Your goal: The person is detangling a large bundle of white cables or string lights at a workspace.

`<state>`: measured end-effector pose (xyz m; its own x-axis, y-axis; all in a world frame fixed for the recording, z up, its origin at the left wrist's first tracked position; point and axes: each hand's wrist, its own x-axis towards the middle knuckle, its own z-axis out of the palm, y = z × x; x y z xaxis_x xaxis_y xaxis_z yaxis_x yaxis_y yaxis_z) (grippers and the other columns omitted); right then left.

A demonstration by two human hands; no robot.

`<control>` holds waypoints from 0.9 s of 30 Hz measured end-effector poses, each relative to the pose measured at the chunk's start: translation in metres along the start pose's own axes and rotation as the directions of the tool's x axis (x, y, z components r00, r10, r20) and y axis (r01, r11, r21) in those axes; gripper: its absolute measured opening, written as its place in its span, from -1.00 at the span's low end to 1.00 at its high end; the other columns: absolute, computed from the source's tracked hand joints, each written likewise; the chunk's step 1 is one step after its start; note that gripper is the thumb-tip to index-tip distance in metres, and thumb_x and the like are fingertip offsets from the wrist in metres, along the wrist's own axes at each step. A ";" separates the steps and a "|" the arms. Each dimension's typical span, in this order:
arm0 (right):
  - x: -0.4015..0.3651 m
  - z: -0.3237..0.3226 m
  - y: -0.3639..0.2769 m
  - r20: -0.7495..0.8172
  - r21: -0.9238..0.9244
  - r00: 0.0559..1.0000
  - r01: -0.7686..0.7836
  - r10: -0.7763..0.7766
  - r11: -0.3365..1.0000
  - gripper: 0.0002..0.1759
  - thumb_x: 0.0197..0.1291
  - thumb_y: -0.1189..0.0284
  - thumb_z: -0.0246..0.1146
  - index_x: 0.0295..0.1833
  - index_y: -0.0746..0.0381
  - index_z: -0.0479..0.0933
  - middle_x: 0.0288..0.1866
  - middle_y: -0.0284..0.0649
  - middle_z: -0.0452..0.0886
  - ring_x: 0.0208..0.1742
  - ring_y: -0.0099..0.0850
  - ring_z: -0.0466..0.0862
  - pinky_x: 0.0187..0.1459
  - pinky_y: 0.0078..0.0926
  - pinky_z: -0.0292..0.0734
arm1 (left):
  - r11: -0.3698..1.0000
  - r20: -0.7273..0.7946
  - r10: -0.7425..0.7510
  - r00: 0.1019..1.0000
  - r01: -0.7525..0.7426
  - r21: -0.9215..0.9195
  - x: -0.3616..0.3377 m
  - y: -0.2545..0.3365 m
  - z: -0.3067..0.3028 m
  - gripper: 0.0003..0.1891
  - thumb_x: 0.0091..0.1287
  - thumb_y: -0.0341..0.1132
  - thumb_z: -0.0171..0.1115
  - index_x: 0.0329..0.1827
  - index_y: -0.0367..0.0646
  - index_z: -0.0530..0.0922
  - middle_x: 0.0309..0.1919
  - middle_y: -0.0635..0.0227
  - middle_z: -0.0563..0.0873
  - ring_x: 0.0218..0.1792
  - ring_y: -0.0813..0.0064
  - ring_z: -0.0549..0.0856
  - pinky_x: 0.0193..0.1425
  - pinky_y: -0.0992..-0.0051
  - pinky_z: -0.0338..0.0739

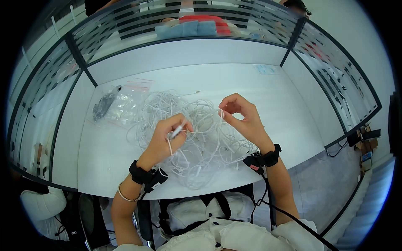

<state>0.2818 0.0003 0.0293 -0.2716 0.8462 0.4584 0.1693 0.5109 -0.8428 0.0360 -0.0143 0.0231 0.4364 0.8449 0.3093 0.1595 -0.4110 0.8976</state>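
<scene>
A large tangle of thin white cables (pixel 205 157) lies spread over the middle of the white desk. My left hand (pixel 169 136) is closed around a white cable with a small white plug-like piece (pixel 176 131), and a strand loops down across the wrist. Above the right part of the tangle, my right hand (pixel 242 117) pinches a white cable (pixel 221 113) between thumb and fingertips. One cable end with a metal tip (pixel 194 92) lies at the tangle's far side.
Clear plastic bags (pixel 127 104), one with dark grey contents (pixel 104 105), lie left of the tangle. A pale blue paper (pixel 266 69) rests at the back right. Low partitions (pixel 184 51) with striped glass enclose the desk. Black straps with boxes and cables (pixel 268 157) circle both wrists.
</scene>
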 end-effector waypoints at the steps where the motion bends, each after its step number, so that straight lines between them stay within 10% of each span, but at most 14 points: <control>1: 0.000 0.001 -0.001 0.013 0.004 1.000 0.000 0.000 1.000 -0.89 0.22 0.54 0.27 -0.15 0.26 0.52 -0.27 -0.35 0.64 -0.25 -0.58 0.65 -0.18 -0.62 0.55 | 0.995 -0.005 0.097 0.995 -0.097 -0.016 0.000 0.001 0.004 -0.88 0.20 -0.56 0.13 -0.25 -0.19 0.58 -0.59 0.42 0.57 -0.62 0.73 0.37 -0.45 0.66 0.23; 14: -0.002 0.012 0.003 0.100 0.096 0.994 -0.042 0.033 0.995 -0.87 0.29 0.49 0.24 -0.08 0.22 0.48 -0.15 -0.33 0.62 -0.07 -0.54 0.65 -0.01 -0.51 0.56 | 0.983 -0.173 0.129 0.976 -0.102 0.155 0.000 0.001 0.021 -0.52 0.25 -0.54 0.27 0.27 -0.15 0.51 -0.08 0.25 0.76 -0.34 0.67 0.70 -0.36 0.70 0.48; 20: -0.004 0.014 -0.001 0.216 0.229 0.974 -0.114 0.064 0.967 -0.84 0.29 0.55 0.22 -0.05 0.25 0.45 -0.10 -0.30 0.59 0.04 -0.44 0.67 0.02 -0.49 0.55 | 0.989 -0.125 -0.122 0.985 0.109 -0.102 -0.003 0.014 0.018 -0.58 0.30 -0.48 0.26 0.24 -0.14 0.53 -0.09 0.27 0.75 -0.56 0.77 0.57 -0.59 0.71 0.40; 27: -0.006 0.019 0.005 0.275 0.316 0.960 -0.135 0.046 0.939 -0.86 0.33 0.48 0.18 -0.04 0.25 0.48 -0.08 -0.32 0.60 0.00 -0.51 0.62 0.11 -0.48 0.48 | 0.985 -0.232 -0.086 0.969 0.047 -0.168 0.000 0.000 0.023 -0.78 0.27 -0.45 0.31 -0.02 -0.19 0.62 -0.22 0.43 0.67 -0.63 0.85 0.43 -0.70 0.76 0.32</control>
<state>0.2666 -0.0050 0.0167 -0.5141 0.7941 0.3242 -0.1038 0.3175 -0.9425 0.0561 -0.0223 0.0163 0.2038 0.9333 0.2957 0.0285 -0.3075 0.9511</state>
